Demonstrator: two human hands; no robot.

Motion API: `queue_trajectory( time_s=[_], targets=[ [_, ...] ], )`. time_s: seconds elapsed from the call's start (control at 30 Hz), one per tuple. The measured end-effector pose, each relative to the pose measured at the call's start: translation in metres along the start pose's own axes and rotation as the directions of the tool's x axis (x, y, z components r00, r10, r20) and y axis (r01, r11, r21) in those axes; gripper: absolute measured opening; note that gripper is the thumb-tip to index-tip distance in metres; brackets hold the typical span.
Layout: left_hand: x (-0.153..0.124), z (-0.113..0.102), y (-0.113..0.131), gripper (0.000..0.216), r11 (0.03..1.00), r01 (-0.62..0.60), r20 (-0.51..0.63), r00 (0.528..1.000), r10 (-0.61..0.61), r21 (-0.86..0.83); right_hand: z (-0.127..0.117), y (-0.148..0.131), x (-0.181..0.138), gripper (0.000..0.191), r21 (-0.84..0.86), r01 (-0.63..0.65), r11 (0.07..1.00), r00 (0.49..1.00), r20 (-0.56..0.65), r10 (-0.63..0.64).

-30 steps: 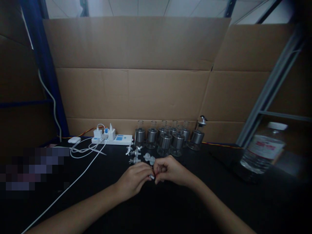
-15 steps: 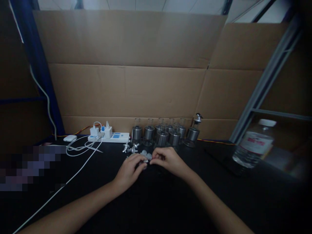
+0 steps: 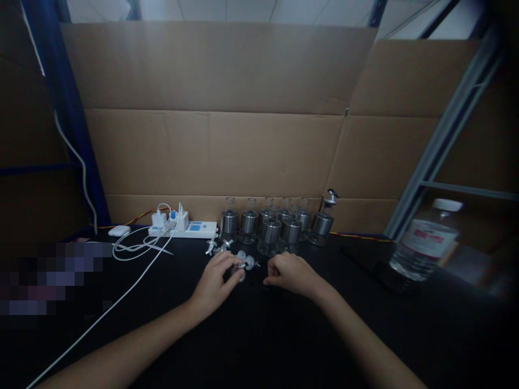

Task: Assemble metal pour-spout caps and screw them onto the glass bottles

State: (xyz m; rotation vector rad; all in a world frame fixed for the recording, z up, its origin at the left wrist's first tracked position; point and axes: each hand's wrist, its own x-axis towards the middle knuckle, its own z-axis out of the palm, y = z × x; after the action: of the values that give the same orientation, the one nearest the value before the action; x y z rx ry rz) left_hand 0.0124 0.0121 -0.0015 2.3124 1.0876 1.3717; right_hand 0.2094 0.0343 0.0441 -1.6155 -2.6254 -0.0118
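My left hand [image 3: 217,278] is closed, with thumb and fingers pinching a small silvery bottle pourer [image 3: 243,266], partly hidden by the fingertips. To the right, my right hand [image 3: 288,274] has its fingers curled together low over the table; whatever is between them is hidden. A small dark piece [image 3: 266,288] shows just under its fingertips. Beyond my left hand lie silvery pourers [image 3: 211,247], and pale translucent round pieces [image 3: 250,262] sit between the hands.
Several glass bottles with steel sleeves [image 3: 248,220] stand along the cardboard wall [image 3: 227,156]. One bottle [image 3: 321,224] at their right end wears a pourer. A white power strip [image 3: 205,229] with cables is at left, a water bottle [image 3: 424,240] at right on the black table [image 3: 259,335].
My right hand has moved away from my left, rightward and slightly down. My left hand keeps its pinch in nearly the same place. The view has shifted slightly.
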Motion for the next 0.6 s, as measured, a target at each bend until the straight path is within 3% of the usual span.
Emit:
queue_trajectory(
  time_s=[0.27,0.43,0.6],
  targets=[
    [0.000,-0.001,0.001,0.009,0.999,0.023,0.067,0.997,-0.026,0.043,0.009,-0.009,0.001,0.005,0.015,0.053,0.998,0.996,-0.072,-0.052],
    [0.000,0.000,0.004,0.004,0.999,0.015,0.110,0.994,-0.019,0.044,0.004,-0.010,0.004,0.005,0.206,0.123,0.971,0.972,-0.222,-0.076],
    [-0.001,0.002,0.002,0.014,0.999,0.017,0.142,0.990,-0.023,0.045,0.001,-0.018,0.006,0.007,0.376,0.212,0.902,0.955,-0.277,-0.109]
  ],
)
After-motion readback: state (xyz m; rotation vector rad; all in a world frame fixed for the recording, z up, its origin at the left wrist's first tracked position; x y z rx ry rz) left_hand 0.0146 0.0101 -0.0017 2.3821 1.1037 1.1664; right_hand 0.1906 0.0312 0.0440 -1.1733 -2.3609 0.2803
